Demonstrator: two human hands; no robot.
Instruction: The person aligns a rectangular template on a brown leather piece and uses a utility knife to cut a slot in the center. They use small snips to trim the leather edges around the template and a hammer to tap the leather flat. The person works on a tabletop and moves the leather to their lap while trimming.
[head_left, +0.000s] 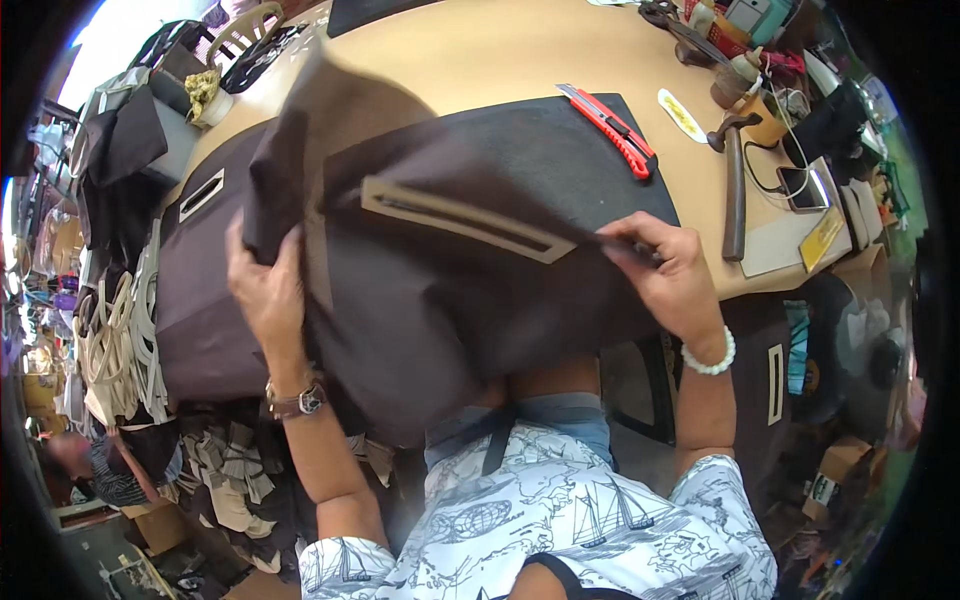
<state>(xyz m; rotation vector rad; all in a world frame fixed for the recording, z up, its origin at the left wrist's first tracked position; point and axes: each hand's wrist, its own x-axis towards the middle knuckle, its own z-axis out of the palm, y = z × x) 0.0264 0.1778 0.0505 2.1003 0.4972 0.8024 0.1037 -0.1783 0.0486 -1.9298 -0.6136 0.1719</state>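
Observation:
A dark brown, flexible sheet (420,320) is held up between my two hands, creased and slightly blurred, with a lighter tan strip down its left part and a pale rectangular slotted frame (462,219) on it. My left hand (268,290) grips the sheet's left side, fingers curled round it. My right hand (660,265) pinches the right edge, beside the frame's end. Behind the sheet lies a black mat (560,160), and on it a red box cutter (607,130).
The tan table (520,50) carries a hammer (734,190), a phone (800,187) and cluttered tools at right. More brown pieces (210,320) and pale straps (120,340) hang at left. A plastic chair (240,30) stands behind. Another person (110,465) is at lower left.

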